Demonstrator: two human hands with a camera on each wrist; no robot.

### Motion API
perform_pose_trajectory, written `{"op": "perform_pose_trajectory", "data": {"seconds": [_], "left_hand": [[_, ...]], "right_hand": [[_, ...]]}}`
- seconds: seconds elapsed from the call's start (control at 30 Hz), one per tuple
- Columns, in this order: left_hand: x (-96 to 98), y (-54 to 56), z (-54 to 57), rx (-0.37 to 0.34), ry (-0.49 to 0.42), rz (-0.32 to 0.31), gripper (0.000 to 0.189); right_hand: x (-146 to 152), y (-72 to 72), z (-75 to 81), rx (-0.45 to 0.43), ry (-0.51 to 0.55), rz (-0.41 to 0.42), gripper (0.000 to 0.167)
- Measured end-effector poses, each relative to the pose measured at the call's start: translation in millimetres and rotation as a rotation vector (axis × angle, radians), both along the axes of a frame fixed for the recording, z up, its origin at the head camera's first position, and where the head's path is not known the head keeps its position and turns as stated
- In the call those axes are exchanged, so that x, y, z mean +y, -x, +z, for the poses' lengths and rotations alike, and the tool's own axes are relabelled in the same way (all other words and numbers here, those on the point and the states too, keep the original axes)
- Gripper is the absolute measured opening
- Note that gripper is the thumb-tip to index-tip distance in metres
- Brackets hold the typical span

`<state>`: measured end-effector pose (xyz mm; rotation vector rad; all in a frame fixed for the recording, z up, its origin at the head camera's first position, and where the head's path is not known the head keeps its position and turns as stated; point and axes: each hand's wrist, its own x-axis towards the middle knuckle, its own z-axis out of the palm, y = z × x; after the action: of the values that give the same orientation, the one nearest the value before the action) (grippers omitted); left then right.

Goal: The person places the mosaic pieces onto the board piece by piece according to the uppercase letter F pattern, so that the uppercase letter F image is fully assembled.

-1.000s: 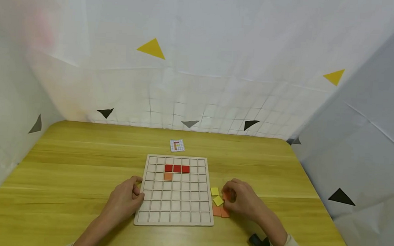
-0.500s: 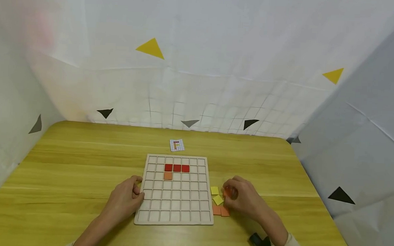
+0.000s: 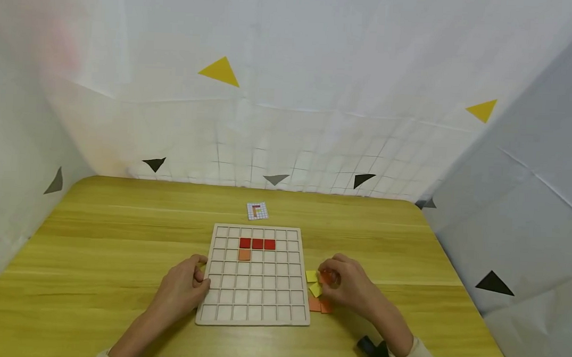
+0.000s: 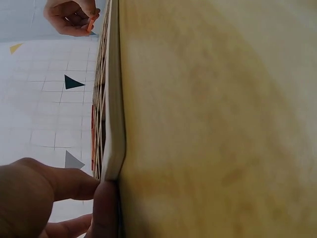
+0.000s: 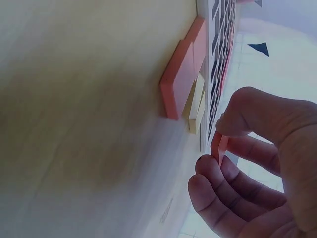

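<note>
In the head view my left hand point(image 3: 182, 284) is at the left side of a pale wooden grid board point(image 3: 247, 299), gripping its edge between thumb and fingers. On the board lie a row of red tiles point(image 3: 257, 244) and one orange tile point(image 3: 244, 255) under the leftmost. To the right of the board, my right hand point(image 3: 350, 285) pinches another orange tile point(image 5: 219, 146) between thumb and fingertips, raised off the table in the right wrist view. Close by lie two yellow tiles point(image 3: 311, 276) and two more orange tiles point(image 3: 314, 305), partly overlapped by the hand.
Behind the board lies a small pattern card point(image 3: 257, 211) with a coloured figure on a grid. The wooden table point(image 3: 121, 219) meets white sheeting point(image 3: 288, 120) at the back and sides. A black strap piece point(image 3: 373, 350) sits at the right wrist.
My right hand has lifted the orange tile a little and shifted slightly left toward the yellow tiles, turning the tile in its fingers. The left hand stays at the board's edge.
</note>
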<state>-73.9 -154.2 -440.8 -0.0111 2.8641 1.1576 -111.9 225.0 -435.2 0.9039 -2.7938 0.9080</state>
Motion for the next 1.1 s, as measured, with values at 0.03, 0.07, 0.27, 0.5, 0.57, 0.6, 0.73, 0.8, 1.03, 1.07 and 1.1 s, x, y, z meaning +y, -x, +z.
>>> {"op": "perform_pose_trajectory", "data": {"seconds": [0.03,0.07,0.27,0.5,0.57,0.6,0.73,0.8,1.03,1.07,1.1], "left_hand": [[0.4,0.3,-0.1,-0.001,0.000,0.000,0.043],[0.8,0.6,-0.3,-0.001,0.001,0.000,0.043],[0.4,1.7,-1.3,0.006,0.008,-0.004,0.043],[-0.1,0.5,-1.0,0.003,-0.008,-0.002,0.043],[-0.2,0.7,-1.4,0.005,-0.008,-0.002,0.043],[-0.3,0.8,-1.7,0.007,-0.007,-0.002,0.043],[0.2,1.2,-2.1,0.013,-0.004,-0.002,0.042],[0.5,1.1,-1.9,0.013,-0.004,-0.002,0.042],[0.6,0.4,-0.5,0.009,-0.010,-0.001,0.042],[0.5,0.5,-0.7,0.010,-0.012,-0.001,0.043],[0.3,0.6,-1.0,0.011,-0.011,-0.001,0.043]], "right_hand": [[-1.0,-0.3,0.5,0.001,0.002,0.002,0.027],[-1.9,-0.5,0.9,0.003,0.004,0.005,0.027],[-10.9,1.1,0.7,0.020,0.019,0.006,0.028],[-23.0,3.0,2.5,-0.010,0.026,0.015,0.029],[-26.2,3.3,2.9,-0.007,0.028,0.021,0.028],[-27.9,3.5,3.2,-0.004,0.029,0.025,0.027],[-34.0,5.4,2.4,0.011,0.036,0.049,0.023],[-37.2,6.5,2.3,0.010,0.040,0.059,0.022],[-48.6,9.5,3.2,-0.008,0.009,0.046,0.024],[-50.0,10.0,2.9,-0.013,0.005,0.047,0.024],[-51.6,10.5,3.1,-0.018,0.002,0.048,0.024]]}}
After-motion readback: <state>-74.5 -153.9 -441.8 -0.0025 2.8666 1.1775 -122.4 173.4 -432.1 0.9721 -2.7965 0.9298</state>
